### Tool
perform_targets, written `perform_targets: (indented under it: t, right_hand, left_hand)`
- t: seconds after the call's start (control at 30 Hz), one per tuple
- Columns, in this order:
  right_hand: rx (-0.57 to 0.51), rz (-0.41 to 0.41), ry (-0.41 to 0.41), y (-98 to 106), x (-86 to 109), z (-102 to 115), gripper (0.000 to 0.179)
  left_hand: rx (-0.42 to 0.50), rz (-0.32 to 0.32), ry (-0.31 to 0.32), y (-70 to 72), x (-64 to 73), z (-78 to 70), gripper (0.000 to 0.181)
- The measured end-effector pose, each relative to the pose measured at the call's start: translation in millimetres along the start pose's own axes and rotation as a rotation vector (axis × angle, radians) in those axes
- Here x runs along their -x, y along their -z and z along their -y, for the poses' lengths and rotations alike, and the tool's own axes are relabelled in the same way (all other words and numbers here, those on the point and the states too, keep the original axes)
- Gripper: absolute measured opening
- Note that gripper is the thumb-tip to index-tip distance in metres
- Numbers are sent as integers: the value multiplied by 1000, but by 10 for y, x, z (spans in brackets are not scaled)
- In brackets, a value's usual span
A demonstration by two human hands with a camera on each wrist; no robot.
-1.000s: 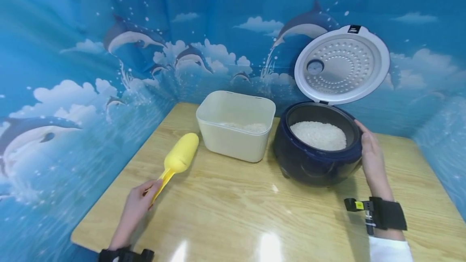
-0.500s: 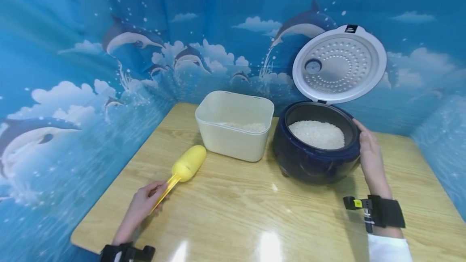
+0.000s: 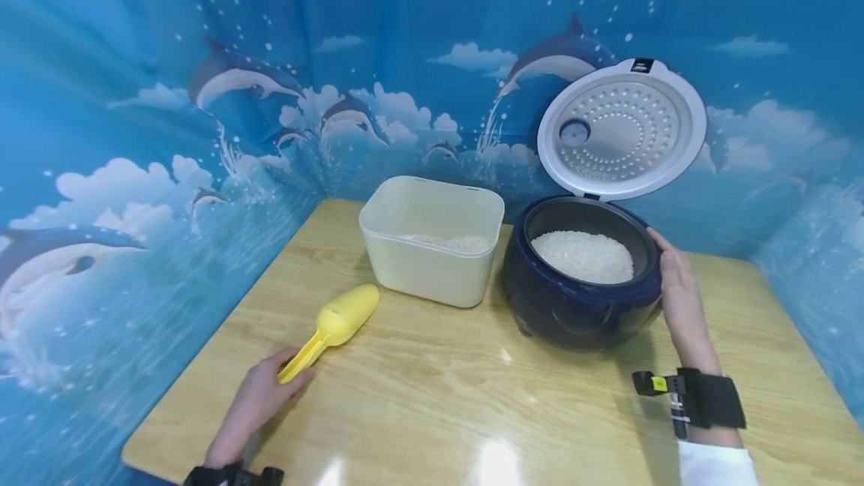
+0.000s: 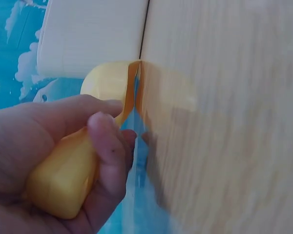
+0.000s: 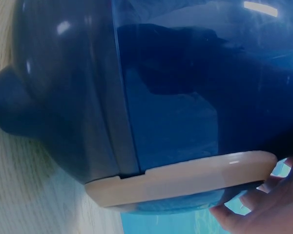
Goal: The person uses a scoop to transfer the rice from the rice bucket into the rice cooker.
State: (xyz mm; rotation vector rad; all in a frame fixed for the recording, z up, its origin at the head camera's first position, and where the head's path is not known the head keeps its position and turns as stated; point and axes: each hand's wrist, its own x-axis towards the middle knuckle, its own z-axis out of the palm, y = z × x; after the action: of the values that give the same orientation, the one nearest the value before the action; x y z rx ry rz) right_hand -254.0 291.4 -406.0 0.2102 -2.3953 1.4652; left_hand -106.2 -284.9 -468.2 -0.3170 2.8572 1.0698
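My left hand grips the handle of a yellow scoop low over the table's left side. The scoop's rounded back faces up; in the left wrist view, its rim lies right at the tabletop and the handle butt pokes out of my curled fingers. On the right, my right hand rests along the side of a dark blue rice cooker, fingers up at its rim. White rice lies in the cooker's pot under the raised lid. In the right wrist view, fingertips touch near a beige handle.
A cream bin with some rice at its bottom stands between the scoop and the cooker. The wooden table ends at a dolphin-print curtain behind and on the sides.
The scoop has come to the right and nearer to me, below the bin, and its handle sits deeper in my left hand. My right hand stays at the cooker.
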Motion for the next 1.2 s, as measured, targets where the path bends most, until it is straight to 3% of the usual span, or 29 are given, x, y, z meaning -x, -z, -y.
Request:
perform_targets:
  t: [0.17,0.27,0.43,0.73,1.2]
  right_hand:
    - [-8,3,-6,-6,2,2,54]
    - [-11,4,-21,51,18,-7,55]
    - [-3,-17,-14,101,12,-14,54]
    - [-6,-5,12,7,-12,0,55]
    - [-12,-9,11,-2,-2,2,53]
  left_hand:
    - [-54,-53,9,-53,56,-99,46]
    - [-152,-93,-21,-109,61,-188,45]
    - [-237,-100,-60,-179,81,-277,38]
    - [-228,-42,-25,-193,163,-222,40]
    - [-205,-5,-2,-180,106,-169,53]
